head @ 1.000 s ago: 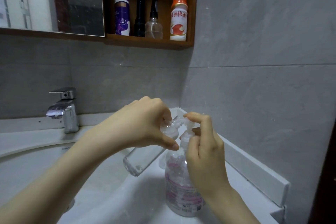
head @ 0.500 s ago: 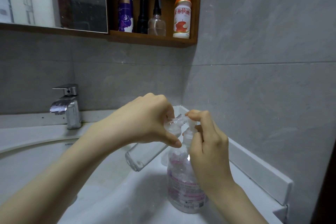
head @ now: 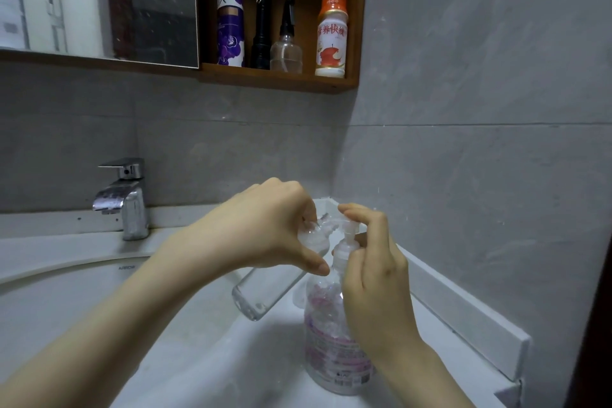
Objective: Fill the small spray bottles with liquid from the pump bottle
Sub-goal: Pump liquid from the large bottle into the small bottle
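Note:
A clear pump bottle [head: 334,351] with a pink-printed label stands on the white counter at the right of the basin. My right hand [head: 374,278] wraps its neck, with the index finger lying on the pump head. My left hand [head: 265,235] holds a small clear spray bottle [head: 265,291] by its neck, tilted with its base down to the left and its open mouth up against the pump's nozzle. The mouth and nozzle tip are partly hidden by my fingers.
A white basin [head: 66,301] fills the lower left, with a chrome tap [head: 127,199] behind it. A wooden shelf [head: 281,79] above holds a purple can, a black flashlight, a clear spray bottle [head: 286,43] and an orange-capped drink bottle. Grey tiled wall and a white ledge [head: 463,318] close the right.
My hands, the spray bottle and the pump bottle keep the same pose. The view has tilted slightly, so the shelf sits lower in the picture.

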A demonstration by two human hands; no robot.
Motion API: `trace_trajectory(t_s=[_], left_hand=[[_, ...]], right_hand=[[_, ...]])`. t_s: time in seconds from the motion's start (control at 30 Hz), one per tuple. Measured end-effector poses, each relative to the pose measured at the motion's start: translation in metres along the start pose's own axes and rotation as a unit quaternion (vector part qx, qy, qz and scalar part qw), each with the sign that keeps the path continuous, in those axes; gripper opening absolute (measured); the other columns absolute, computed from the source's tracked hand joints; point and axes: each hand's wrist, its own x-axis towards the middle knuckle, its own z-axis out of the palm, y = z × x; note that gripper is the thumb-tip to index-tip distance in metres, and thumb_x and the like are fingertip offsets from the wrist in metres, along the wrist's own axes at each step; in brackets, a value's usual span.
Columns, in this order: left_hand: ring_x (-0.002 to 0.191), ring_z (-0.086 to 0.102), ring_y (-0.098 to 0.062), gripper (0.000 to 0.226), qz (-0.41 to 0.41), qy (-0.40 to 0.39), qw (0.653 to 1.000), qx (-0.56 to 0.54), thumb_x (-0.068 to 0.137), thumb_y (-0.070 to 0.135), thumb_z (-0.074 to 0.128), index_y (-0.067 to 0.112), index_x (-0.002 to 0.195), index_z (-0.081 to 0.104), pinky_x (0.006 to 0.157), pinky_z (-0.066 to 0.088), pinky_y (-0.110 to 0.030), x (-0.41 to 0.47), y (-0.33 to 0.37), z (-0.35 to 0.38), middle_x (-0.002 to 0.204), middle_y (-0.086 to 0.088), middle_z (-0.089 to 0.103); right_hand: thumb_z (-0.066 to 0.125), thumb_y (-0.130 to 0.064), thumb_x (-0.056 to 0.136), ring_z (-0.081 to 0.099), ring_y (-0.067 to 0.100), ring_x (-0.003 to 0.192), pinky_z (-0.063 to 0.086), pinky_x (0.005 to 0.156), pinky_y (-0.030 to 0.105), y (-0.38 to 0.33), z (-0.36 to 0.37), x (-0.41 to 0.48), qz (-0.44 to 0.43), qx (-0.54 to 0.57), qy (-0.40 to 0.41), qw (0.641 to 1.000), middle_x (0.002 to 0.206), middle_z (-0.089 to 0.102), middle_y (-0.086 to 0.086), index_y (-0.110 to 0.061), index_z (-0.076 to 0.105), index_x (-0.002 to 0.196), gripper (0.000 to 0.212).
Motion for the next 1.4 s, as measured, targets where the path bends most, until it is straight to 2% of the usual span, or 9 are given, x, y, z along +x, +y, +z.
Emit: trace_trajectory(t_s=[0.2, 0.43, 0.57, 0.93, 1.03, 1.17, 1.27, 1.33, 1.4], left_hand=[[0.091, 0.063, -0.02, 0.054, 0.003, 0.001, 1.0, -0.002, 0.059, 0.054, 0.079, 0.017, 0.097, 0.069, 0.079, 0.052, -0.038, -0.0002, -0.0007, -0.0003, 0.092, 0.001, 0.07], [0.084, 0.063, -0.025, 0.057, 0.008, -0.003, 1.0, 0.01, 0.058, 0.056, 0.078, 0.01, 0.089, 0.067, 0.075, 0.053, -0.042, 0.0016, -0.0035, 0.0052, 0.085, -0.008, 0.069], [0.089, 0.064, -0.02, 0.054, 0.003, -0.008, 1.0, 0.008, 0.057, 0.056, 0.079, 0.016, 0.092, 0.068, 0.077, 0.053, -0.04, 0.0006, -0.0049, 0.0068, 0.088, -0.001, 0.07], [0.085, 0.064, -0.023, 0.054, 0.017, 0.003, 1.0, 0.006, 0.059, 0.056, 0.078, 0.011, 0.087, 0.067, 0.075, 0.053, -0.042, 0.0009, -0.0032, 0.0023, 0.084, -0.006, 0.07], [0.078, 0.062, -0.023, 0.05, 0.018, 0.007, 1.0, 0.008, 0.059, 0.055, 0.078, 0.011, 0.079, 0.064, 0.071, 0.052, -0.041, 0.0007, -0.0023, 0.0018, 0.074, -0.005, 0.066], [0.061, 0.051, -0.013, 0.045, 0.016, 0.004, 1.0, 0.009, 0.059, 0.053, 0.08, 0.022, 0.059, 0.047, 0.057, 0.043, -0.031, -0.0013, -0.0008, -0.0002, 0.058, 0.007, 0.051], [0.069, 0.057, -0.022, 0.047, 0.016, 0.006, 1.0, 0.015, 0.059, 0.054, 0.079, 0.013, 0.07, 0.058, 0.062, 0.048, -0.035, -0.0013, -0.0018, 0.0006, 0.066, -0.001, 0.061], [0.066, 0.053, -0.024, 0.051, 0.015, 0.007, 1.0, 0.023, 0.059, 0.054, 0.079, 0.009, 0.074, 0.06, 0.058, 0.043, -0.035, -0.0009, -0.0025, 0.002, 0.065, -0.006, 0.058], [0.072, 0.058, -0.024, 0.054, 0.015, 0.001, 1.0, 0.021, 0.058, 0.055, 0.078, 0.008, 0.08, 0.063, 0.064, 0.049, -0.038, -0.0004, -0.0035, 0.0036, 0.071, -0.007, 0.063]], right_hand=[[0.026, -0.013, 0.078, 0.052, 0.006, 0.088, 0.034, 0.077, 0.001, -0.0019, 0.0005, 0.0021, -0.019, -0.018, 0.024, 0.999, 0.105, 0.055, -0.012, -0.019, 0.05, 0.11, 0.04], [0.028, -0.011, 0.079, 0.052, 0.006, 0.073, 0.034, 0.064, 0.003, -0.0009, -0.0019, 0.0044, -0.043, -0.026, 0.042, 0.998, 0.089, 0.06, -0.008, -0.024, 0.048, 0.096, 0.029], [0.029, -0.013, 0.081, 0.045, 0.005, 0.064, 0.031, 0.057, 0.004, -0.003, -0.0009, 0.0046, -0.046, -0.022, 0.036, 0.998, 0.073, 0.056, -0.005, -0.026, 0.045, 0.089, 0.023], [0.023, -0.018, 0.079, 0.052, 0.005, 0.09, 0.03, 0.075, -0.005, -0.0011, 0.0008, 0.0005, -0.004, -0.018, 0.006, 1.0, 0.108, 0.058, -0.009, -0.027, 0.046, 0.113, 0.042], [0.025, -0.016, 0.079, 0.052, 0.004, 0.09, 0.03, 0.077, -0.005, -0.0017, 0.0003, 0.0016, -0.015, -0.023, 0.01, 1.0, 0.107, 0.056, -0.011, -0.027, 0.045, 0.112, 0.041], [0.025, -0.017, 0.078, 0.052, 0.004, 0.082, 0.031, 0.073, -0.003, -0.0027, 0.0002, 0.0034, -0.019, -0.022, 0.014, 0.999, 0.101, 0.057, -0.012, -0.029, 0.045, 0.106, 0.037], [0.027, -0.015, 0.078, 0.054, 0.005, 0.076, 0.034, 0.069, 0.001, -0.0033, -0.0006, 0.0046, -0.036, -0.034, 0.027, 0.998, 0.097, 0.057, -0.013, -0.026, 0.047, 0.102, 0.033], [0.028, -0.014, 0.08, 0.052, 0.007, 0.072, 0.034, 0.064, 0.005, -0.0035, -0.0009, 0.0056, -0.047, -0.035, 0.028, 0.998, 0.09, 0.061, -0.008, -0.026, 0.047, 0.097, 0.029], [0.029, -0.013, 0.081, 0.049, 0.008, 0.068, 0.034, 0.06, 0.008, -0.0033, -0.0012, 0.0063, -0.054, -0.036, 0.028, 0.997, 0.083, 0.062, -0.002, -0.025, 0.046, 0.093, 0.025]])
